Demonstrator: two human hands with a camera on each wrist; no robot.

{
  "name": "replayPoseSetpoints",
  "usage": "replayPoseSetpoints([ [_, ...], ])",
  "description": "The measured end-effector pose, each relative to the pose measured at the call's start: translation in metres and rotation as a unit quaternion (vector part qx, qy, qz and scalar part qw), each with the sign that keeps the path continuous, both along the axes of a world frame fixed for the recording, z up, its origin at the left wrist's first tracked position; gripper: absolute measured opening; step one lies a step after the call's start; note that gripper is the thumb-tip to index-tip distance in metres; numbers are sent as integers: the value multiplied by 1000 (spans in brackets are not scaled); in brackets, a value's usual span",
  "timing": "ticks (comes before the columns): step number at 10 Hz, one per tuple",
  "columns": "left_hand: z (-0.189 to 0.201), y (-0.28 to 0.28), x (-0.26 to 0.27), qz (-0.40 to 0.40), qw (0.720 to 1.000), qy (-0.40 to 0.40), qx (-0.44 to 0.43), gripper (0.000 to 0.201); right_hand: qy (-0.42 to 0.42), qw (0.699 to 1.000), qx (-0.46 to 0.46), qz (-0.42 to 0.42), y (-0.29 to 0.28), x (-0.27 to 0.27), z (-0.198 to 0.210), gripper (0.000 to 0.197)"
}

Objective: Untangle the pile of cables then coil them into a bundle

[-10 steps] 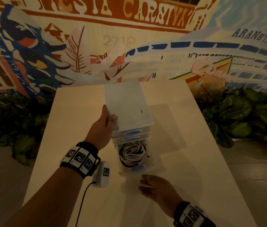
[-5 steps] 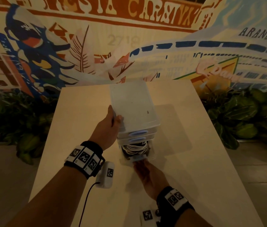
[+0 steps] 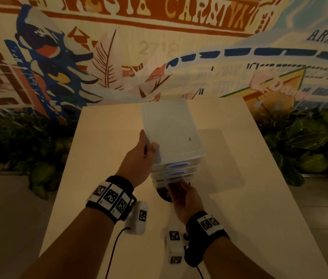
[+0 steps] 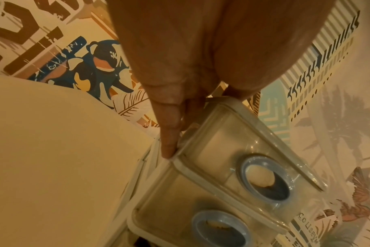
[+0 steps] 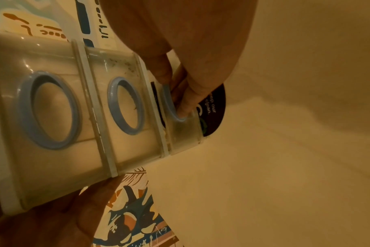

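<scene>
three drawers: stacked in a clear plastic drawer unit (image 3: 172, 135) standing on a pale table (image 3: 106, 137), each front fitted with a blue ring pull.
left hand: left hand (image 3: 139, 158) is clamped on the unit's left top edge, thumb on the lid, fingers (image 4: 169, 133) pressed down the side wall.
right hand: right hand (image 3: 185, 198) is at the bottom drawer (image 5: 182, 130) front, fingers (image 5: 184, 107) hooked in its blue ring pull (image 5: 169, 103).
change: a second ago the bottom drawer was pulled well out of the unit with a coiled cable bundle seen inside; half a second ago it was half shut; now its front sits almost flush with the unit.
cables: not visible now; judged to be inside the bottom drawer of the unit.
sticker: dark round sticker (image 5: 213, 108) lies on the table just in front of the unit.
task meaning: coiling looks finished and the bundle stowed; only the last push and letting go appear left.
</scene>
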State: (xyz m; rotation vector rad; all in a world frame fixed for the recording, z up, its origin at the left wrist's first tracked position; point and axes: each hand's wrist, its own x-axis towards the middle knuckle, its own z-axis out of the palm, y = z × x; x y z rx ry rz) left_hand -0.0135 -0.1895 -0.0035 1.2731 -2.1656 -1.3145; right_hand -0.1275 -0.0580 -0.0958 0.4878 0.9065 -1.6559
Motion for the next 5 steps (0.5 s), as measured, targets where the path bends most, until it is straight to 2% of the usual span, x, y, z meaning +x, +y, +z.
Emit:
replayPoseSetpoints([
  [2, 1, -3, -1, 12, 1000, -6, 0, 91, -2, 1000, -8, -1, -12, 1, -5, 34],
  [3, 5, 4, -1, 29, 999, 11, 10, 81, 8, 999, -12, 44, 10, -9, 3, 28],
  [4, 21, 12, -2, 73, 997, 33, 4, 58, 10, 992, 19, 125, 42, -38, 17, 24],
  [5, 20, 35, 24, 150, 988, 30, -6, 68, 48, 972, 101, 208, 89, -74, 31, 28],
])
